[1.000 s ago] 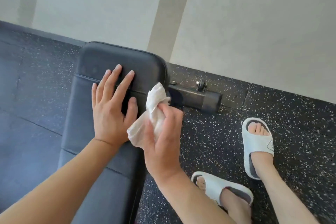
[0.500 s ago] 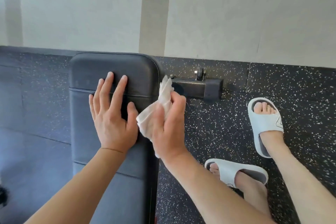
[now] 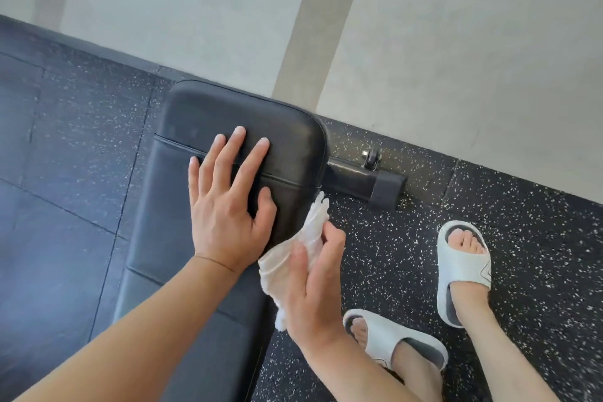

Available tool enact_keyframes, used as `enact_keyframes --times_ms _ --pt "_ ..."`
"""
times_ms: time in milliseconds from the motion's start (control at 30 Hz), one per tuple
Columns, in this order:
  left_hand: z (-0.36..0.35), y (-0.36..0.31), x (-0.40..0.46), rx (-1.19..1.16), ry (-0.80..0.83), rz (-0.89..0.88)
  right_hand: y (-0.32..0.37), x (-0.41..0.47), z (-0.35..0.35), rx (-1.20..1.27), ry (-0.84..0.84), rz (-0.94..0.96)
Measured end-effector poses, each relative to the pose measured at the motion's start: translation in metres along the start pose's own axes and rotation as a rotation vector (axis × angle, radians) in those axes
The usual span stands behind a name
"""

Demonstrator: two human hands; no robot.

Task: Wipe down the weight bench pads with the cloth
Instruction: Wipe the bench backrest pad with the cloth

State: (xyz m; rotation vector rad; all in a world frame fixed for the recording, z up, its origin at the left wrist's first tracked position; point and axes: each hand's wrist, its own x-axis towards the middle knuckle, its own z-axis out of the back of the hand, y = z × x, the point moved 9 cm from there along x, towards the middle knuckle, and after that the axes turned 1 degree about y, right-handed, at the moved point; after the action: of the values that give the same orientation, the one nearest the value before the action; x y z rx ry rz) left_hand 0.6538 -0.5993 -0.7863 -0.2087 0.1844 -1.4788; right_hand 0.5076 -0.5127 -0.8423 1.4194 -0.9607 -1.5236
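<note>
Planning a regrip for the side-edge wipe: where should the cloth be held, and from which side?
Grip the cloth at its bunched middle, where the right hand pinches it now, coming from the bench pad's right side. Its loose ends hang free above and below, so mid-bunch probably controls it best.

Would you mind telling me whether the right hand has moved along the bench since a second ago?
Yes. The right hand with the cloth has slid back along the bench pad's right edge, away from the steel foot and towards the person.

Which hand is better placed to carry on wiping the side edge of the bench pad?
The right hand: it grips the white cloth against the right side edge of the black bench pad. The left hand lies flat on top of the pad, fingers spread, holding nothing.
</note>
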Motion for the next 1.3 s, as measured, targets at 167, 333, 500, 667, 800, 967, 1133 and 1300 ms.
enact_keyframes --times_ms 167,333,500,667,800,967,1133,1300 --pt "-0.002 0.002 0.000 0.009 0.011 -0.010 0.044 0.076 0.019 -0.096 -0.143 0.147" --pt "-0.004 0.004 -0.001 0.020 0.017 -0.020 0.124 0.176 -0.003 -0.512 0.028 0.427" --pt "-0.006 0.004 0.000 0.048 0.038 -0.025 0.138 0.201 -0.044 -0.557 0.516 0.417" --pt "-0.004 0.003 0.001 0.037 0.034 -0.020 0.126 0.165 -0.010 -0.579 0.572 0.535" --pt "-0.003 0.002 0.002 0.041 0.025 -0.018 0.121 0.166 -0.010 -0.562 0.545 0.507" --pt "-0.004 0.002 0.002 0.048 0.025 -0.015 0.138 0.211 -0.071 -0.681 0.594 0.436" --pt "-0.002 0.003 0.004 0.044 0.033 0.002 0.144 0.229 -0.120 -0.672 0.745 0.377" --pt "-0.003 0.001 0.005 0.048 0.041 -0.008 0.141 0.219 -0.063 -0.615 0.771 0.395"
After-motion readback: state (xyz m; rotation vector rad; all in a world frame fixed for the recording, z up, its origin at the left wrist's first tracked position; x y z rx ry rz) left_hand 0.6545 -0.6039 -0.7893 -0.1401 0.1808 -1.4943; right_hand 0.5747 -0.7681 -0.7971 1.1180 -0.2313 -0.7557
